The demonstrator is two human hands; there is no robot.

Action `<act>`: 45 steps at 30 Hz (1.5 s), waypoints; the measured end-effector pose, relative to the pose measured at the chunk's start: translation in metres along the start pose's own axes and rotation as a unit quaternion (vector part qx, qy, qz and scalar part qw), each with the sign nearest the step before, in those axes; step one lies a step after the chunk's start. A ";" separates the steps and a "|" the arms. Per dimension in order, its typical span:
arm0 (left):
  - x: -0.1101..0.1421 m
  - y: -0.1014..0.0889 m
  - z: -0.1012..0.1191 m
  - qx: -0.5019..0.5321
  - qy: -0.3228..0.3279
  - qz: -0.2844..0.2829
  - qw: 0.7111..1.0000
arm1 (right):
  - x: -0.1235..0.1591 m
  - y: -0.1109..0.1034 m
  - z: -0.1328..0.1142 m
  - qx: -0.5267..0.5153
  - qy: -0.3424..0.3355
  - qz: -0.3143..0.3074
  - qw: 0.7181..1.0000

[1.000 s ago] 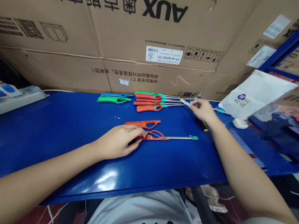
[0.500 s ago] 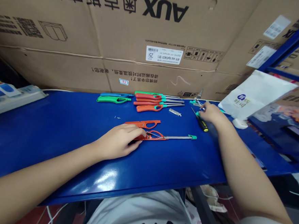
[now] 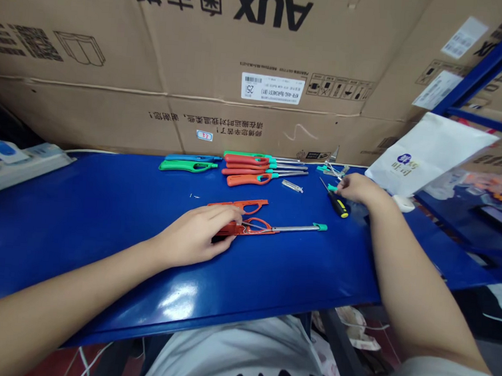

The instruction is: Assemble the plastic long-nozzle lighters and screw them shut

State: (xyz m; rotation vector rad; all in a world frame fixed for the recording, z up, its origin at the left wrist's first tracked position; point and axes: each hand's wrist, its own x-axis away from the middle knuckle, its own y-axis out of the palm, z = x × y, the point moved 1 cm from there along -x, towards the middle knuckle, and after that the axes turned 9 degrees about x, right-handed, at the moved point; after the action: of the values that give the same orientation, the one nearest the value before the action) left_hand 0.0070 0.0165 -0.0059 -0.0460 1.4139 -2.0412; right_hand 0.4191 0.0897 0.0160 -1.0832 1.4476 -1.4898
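Note:
My left hand (image 3: pixel 202 234) is closed around the handle of an opened orange lighter (image 3: pixel 254 228). This long-necked gas lighter lies on the table with its inner parts showing, and its metal tube ends in a green tip. Just behind it rests the loose orange shell half (image 3: pixel 256 206), partly covered by my fingers. My right hand (image 3: pixel 357 190) is pinched closed beside a small green part (image 3: pixel 332 188), and what its fingertips hold is hidden. Below them lies a black and yellow screwdriver (image 3: pixel 339 206). Several small green and metal parts (image 3: pixel 327 169) lie just beyond.
Several orange, red and green lighters (image 3: pixel 249 177) lie in a row behind. A green lighter (image 3: pixel 189 166) and a blue one sit left of them. A clear fuel tank (image 3: pixel 292 186) and tiny pins (image 3: pixel 195 196) lie nearby. A power strip (image 3: pixel 29 164) and white bag (image 3: pixel 429 152) flank the blue table (image 3: pixel 116 201).
My right hand has shifted slightly down and right, away from the metal parts toward the screwdriver handle. My left hand stays on the opened lighter. The whole view has tilted a little.

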 end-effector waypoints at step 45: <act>-0.003 0.012 0.002 0.010 -0.010 0.066 0.998 | 0.107 0.015 -0.116 -0.097 -0.575 0.116 0.804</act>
State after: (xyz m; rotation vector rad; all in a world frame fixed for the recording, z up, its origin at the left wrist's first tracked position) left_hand 0.0162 0.0142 -0.0138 0.0346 1.3478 -1.9413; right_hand 0.2734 0.0273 0.0080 -1.4698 0.7667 -0.2838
